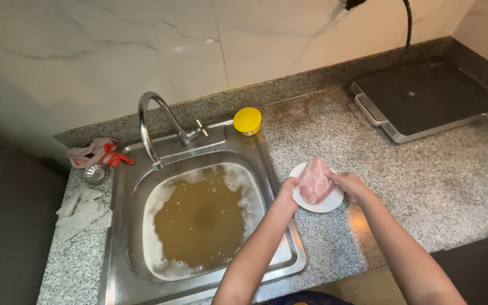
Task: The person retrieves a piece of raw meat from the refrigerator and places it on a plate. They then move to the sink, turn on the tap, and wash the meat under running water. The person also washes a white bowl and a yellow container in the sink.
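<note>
A pale pink raw piece of chicken meat [315, 181] lies on a small round white plate [327, 204], which sits on the speckled grey granite countertop [402, 169] just beside the sink's right edge. Both hands hold the plate by its rim: the left hand [288, 192] clasps the side nearer the sink, the right hand [350, 186] the opposite side, fingers curled at the edge, close against the meat.

Left of the grip, the stainless steel sink [121, 237] is full of murky brown, foamy water [201, 217] under a curved chrome tap [153, 127]. Beyond the grip, at the sink's back corner, stands a yellow round lid [247, 120]. Farther beyond and to the right, a black flat induction cooker [422, 96] rests near the wall. Far left, past the sink, lie a grey crumpled cloth [83, 209] and a metal sink strainer [95, 173].
</note>
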